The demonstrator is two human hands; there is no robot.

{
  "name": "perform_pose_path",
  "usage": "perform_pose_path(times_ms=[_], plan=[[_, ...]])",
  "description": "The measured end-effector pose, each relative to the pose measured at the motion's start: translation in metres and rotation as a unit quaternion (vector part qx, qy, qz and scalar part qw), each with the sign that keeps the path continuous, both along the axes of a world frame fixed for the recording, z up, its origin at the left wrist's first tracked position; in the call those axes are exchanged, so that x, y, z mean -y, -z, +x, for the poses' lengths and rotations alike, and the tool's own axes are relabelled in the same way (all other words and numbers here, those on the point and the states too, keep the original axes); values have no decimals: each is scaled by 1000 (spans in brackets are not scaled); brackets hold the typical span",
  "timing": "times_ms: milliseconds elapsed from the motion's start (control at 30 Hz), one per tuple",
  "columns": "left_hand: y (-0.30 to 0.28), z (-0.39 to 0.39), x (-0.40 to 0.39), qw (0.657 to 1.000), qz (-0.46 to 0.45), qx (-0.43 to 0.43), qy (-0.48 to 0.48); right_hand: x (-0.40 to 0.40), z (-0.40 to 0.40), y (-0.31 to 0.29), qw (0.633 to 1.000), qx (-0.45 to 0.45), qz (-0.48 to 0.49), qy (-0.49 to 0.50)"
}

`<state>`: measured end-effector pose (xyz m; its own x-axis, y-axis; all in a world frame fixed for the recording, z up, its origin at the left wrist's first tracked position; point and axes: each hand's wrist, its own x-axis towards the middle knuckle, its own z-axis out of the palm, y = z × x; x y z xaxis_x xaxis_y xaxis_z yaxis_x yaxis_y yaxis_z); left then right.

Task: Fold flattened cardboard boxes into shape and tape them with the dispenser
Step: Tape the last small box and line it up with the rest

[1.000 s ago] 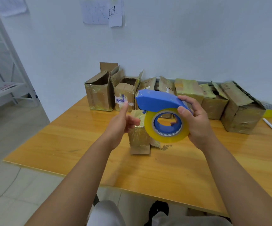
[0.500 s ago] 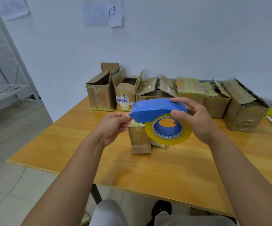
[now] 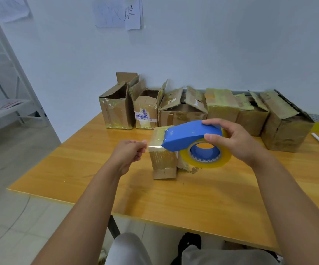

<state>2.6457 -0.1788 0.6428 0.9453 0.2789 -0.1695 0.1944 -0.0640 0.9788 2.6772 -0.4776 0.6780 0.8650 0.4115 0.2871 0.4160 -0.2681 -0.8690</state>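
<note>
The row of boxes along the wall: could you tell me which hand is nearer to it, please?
Right. The right hand, gripping the blue tape dispenser, is just in front of the row of boxes; the left hand, pinching the tape end, sits further back.

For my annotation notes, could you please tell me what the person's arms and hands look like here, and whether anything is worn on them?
Both forearms are bare, with no sleeve in view. The left hand and the right hand wear no gloves, and no rings, watch or bracelet show on the fingers or wrists. The fingernails that show look short and unpainted. No marks or tattoos show on either arm.
</note>
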Motion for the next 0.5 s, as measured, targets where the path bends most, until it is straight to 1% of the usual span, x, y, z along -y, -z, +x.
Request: perform_pose_path(times_ms=[133, 267, 433, 500], plan=[[3, 7, 3, 999, 27, -22, -13, 0, 6, 2, 1000, 1, -5, 5], [11, 12, 5, 996, 74, -53, -17, -1, 9, 9, 1000, -10, -18, 0], [18, 12, 2, 997, 45, -64, 16, 4, 13, 23, 999, -10, -23, 20], [16, 13, 4, 996, 47, -74, 33, 9, 13, 27, 999, -15, -20, 27]])
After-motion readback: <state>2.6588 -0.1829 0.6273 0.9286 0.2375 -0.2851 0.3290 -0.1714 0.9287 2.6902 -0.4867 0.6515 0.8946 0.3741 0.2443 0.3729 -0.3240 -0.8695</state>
